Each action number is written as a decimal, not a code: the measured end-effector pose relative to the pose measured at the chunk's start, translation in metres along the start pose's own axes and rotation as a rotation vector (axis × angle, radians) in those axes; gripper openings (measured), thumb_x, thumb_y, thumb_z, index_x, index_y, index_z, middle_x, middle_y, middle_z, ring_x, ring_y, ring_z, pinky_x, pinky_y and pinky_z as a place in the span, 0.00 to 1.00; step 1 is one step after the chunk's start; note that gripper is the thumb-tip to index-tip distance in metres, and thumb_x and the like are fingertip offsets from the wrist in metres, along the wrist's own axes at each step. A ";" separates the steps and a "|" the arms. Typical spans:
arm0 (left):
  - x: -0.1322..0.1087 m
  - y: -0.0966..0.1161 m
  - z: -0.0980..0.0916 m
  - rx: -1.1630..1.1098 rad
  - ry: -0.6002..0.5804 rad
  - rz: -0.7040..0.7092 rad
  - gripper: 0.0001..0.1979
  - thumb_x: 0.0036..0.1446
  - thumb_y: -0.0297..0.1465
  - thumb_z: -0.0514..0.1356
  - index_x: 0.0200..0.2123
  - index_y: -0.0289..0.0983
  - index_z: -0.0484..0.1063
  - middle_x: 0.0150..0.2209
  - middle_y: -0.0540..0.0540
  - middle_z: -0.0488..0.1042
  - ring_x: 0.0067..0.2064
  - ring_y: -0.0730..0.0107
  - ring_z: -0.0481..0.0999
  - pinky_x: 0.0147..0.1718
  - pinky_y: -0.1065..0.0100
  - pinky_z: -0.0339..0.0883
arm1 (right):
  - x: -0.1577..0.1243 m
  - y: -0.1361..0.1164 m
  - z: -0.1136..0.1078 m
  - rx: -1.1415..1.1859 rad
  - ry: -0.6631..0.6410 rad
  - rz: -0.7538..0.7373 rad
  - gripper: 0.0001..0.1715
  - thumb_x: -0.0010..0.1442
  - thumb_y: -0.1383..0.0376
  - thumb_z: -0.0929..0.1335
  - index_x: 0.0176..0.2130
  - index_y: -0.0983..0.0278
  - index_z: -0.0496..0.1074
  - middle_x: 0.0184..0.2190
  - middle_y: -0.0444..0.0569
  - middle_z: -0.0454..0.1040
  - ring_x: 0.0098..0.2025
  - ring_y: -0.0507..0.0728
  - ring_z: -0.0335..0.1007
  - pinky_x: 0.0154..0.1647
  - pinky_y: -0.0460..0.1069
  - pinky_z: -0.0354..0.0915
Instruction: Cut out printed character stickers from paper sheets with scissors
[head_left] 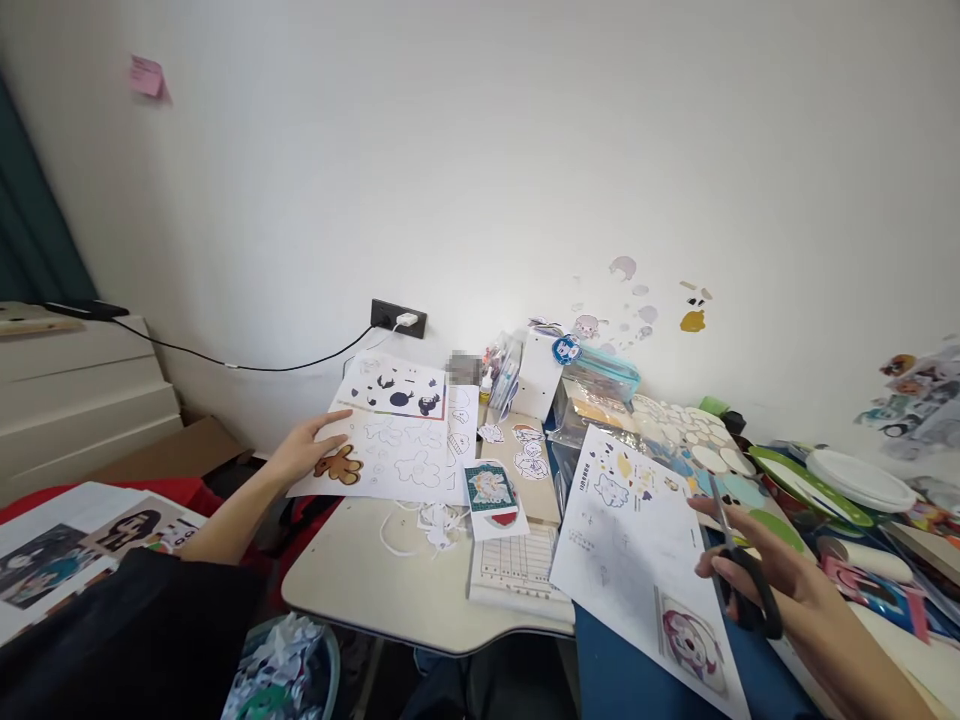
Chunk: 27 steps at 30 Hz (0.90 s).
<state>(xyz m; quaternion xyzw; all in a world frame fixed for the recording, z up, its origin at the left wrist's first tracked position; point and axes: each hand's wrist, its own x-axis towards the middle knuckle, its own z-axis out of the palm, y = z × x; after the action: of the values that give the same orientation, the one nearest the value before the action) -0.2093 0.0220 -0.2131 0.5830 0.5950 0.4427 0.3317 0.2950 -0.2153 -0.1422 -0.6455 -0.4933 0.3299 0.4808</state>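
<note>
At the far left part of the desk, my left hand [306, 450] grips the left edge of a white paper sheet [390, 450] printed with dark shapes and outline drawings. A brown bear figure [339, 466] shows by its fingers. My right hand [780, 575] holds black-handled scissors [761, 605], blades pointing up and away. Close to its fingertips lies another printed sheet [637, 560], with small coloured shapes on top and a pink-haired character at the lower corner. Between the hands, a card with a green picture [491, 490] rests near white paper cut-outs [441, 525].
Under the desk's front edge is a bin [330, 665] full of paper scraps. Stickers [694, 320] dot the wall above clear bags [592, 405] and a teal pouch [611, 370]. A black socket [397, 318] with a cable is at the back. White plates [862, 480] stand far right.
</note>
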 end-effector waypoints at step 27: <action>0.031 -0.012 0.047 0.186 -0.106 0.167 0.41 0.45 0.48 0.57 0.61 0.37 0.54 0.64 0.38 0.57 0.62 0.50 0.59 0.58 0.56 0.55 | -0.040 0.052 -0.037 -0.067 0.202 0.185 0.45 0.46 0.41 0.70 0.56 0.59 0.62 0.31 0.50 0.76 0.35 0.60 0.70 0.26 0.46 0.68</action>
<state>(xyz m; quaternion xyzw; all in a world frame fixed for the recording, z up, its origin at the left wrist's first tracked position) -0.1742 0.0600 -0.2381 0.6814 0.5646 0.3802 0.2690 0.3333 -0.2672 -0.1811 -0.7339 -0.3915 0.2894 0.4736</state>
